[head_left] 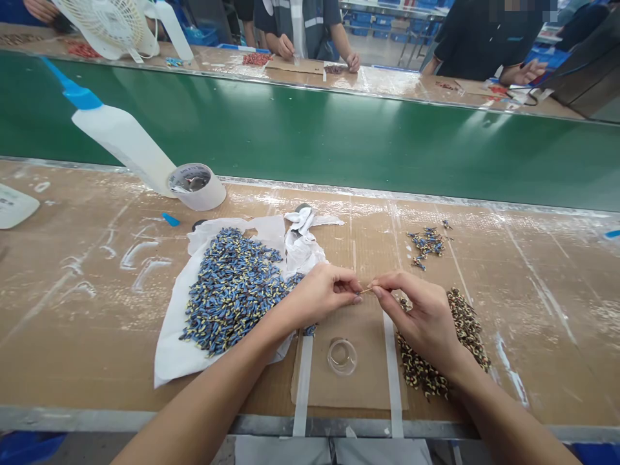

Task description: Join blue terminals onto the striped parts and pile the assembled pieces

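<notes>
Head view: right hand [421, 313] pinches thin stick [366, 291]; left hand [327, 292] closed in a pinch at its other end, contents too small to tell. Stick lies between hands, beyond clear cup [341, 356]; blue-and-yellow pile [230, 284] at left.

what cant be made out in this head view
- Head view: whether the left hand holds a piece at the thin stick: too small, partly covered by fingers.
- Head view: the middle of the right-hand pile: hidden by the right hand.
- Head view: the rest of the far-left bottle: cut off by the left edge.
</notes>
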`<state>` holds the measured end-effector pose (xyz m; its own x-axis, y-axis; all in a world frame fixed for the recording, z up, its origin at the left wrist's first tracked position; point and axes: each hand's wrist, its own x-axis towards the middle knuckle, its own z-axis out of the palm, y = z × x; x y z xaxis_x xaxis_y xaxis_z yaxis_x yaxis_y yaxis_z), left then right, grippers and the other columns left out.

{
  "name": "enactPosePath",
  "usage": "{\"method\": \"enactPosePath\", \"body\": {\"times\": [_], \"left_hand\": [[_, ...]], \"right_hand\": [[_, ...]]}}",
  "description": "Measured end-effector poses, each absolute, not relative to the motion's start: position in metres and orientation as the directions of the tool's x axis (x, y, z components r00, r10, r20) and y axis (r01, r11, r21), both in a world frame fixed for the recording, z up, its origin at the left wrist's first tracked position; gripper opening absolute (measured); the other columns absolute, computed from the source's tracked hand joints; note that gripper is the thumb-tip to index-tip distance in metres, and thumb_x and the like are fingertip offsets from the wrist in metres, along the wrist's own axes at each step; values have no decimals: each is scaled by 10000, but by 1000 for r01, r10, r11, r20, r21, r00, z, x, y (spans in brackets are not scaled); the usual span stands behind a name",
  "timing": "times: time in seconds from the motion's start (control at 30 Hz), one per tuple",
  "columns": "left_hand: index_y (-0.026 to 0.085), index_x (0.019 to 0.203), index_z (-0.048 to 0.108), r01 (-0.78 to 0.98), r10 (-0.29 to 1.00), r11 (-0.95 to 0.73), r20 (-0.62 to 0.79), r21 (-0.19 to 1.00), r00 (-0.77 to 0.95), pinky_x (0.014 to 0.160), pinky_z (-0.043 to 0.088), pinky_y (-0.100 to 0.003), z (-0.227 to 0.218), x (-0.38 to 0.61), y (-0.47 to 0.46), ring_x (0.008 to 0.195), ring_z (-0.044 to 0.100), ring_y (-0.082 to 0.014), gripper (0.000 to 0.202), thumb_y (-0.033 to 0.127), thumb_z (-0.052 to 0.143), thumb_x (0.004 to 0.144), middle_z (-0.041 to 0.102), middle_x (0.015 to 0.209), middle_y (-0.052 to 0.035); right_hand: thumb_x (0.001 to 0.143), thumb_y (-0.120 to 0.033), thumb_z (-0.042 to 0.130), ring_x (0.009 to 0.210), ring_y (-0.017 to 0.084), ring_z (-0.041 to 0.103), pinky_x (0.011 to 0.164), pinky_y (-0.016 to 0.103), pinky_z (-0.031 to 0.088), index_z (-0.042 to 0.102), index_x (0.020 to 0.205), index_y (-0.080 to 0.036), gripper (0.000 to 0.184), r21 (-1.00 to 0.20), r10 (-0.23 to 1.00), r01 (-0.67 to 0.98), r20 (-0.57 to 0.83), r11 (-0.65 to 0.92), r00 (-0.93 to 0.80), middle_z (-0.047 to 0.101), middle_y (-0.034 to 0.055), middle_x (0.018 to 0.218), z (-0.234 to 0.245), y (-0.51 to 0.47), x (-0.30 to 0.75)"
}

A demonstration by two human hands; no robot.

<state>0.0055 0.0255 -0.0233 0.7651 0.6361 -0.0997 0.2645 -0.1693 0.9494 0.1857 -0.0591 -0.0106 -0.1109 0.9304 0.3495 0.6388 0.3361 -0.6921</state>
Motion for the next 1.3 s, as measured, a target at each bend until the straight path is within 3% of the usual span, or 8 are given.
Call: {"method": "enactPosePath", "body": {"times": [0.2,0.37,0.57,0.73,0.93,1.03,1.17,1.3], "left_hand": [[136,749,660,282,622,-191,-107,940,776,605,375,-216,-25,4,26,641,518,-103,87,178,605,802,614,665,11],[137,777,661,290,626,-175,-121,941,770,609,385,-217,-27,3,27,641,529,-103,60,178,620,795,622,676,9],[135,815,658,278,623,-135,-137,951,770,655,429,-236,-29,1,27,692,573,-122,71,185,612,797,661,745,-15],[142,825,663,268,625,-131,-130,954,770,652,432,-232,-30,0,28,686,567,-113,71,168,610,787,657,743,-6],[140,829,669,268,616,-115,-142,957,775,637,422,-226,-29,1,28,671,559,-107,81,168,604,789,651,732,-3],[142,839,677,278,615,-103,-159,955,773,627,420,-223,-28,1,28,658,560,-106,95,182,604,794,649,714,-1],[141,844,683,325,638,-91,-195,941,745,640,440,-240,-30,2,29,686,578,-126,116,223,626,785,665,739,-24],[144,884,687,354,652,-94,-211,931,729,668,456,-258,-30,2,30,716,584,-139,156,252,612,799,667,766,-36]], "right_hand": [[877,-163,574,785,160,644,717,284,482,621,876,-208,65,-713,928,608,354,349,-118,697,27,857,-12,-58,186],[862,-149,604,798,149,635,718,280,479,636,889,-222,84,-847,960,459,273,269,-59,686,18,861,0,-61,198],[858,-125,606,791,121,609,722,257,475,659,881,-201,95,-908,878,251,203,334,-434,647,20,850,10,-68,189],[887,-171,574,798,112,582,716,239,463,685,925,-170,118,-874,812,347,87,340,-577,606,46,896,3,-73,176],[905,-231,559,861,134,585,758,260,475,660,1063,-208,189,-849,808,412,28,329,-588,623,48,968,3,-72,177],[900,-267,565,860,147,598,775,287,481,608,1143,-244,248,-821,881,500,8,276,-474,651,35,993,11,-66,200],[908,-303,523,787,171,616,690,309,476,646,986,-246,157,-662,980,749,-135,22,-148,680,22,891,14,-56,245],[881,-221,516,796,177,620,713,321,473,652,937,-248,149,-570,935,821,-311,-39,-171,683,9,891,9,-53,264]]}}
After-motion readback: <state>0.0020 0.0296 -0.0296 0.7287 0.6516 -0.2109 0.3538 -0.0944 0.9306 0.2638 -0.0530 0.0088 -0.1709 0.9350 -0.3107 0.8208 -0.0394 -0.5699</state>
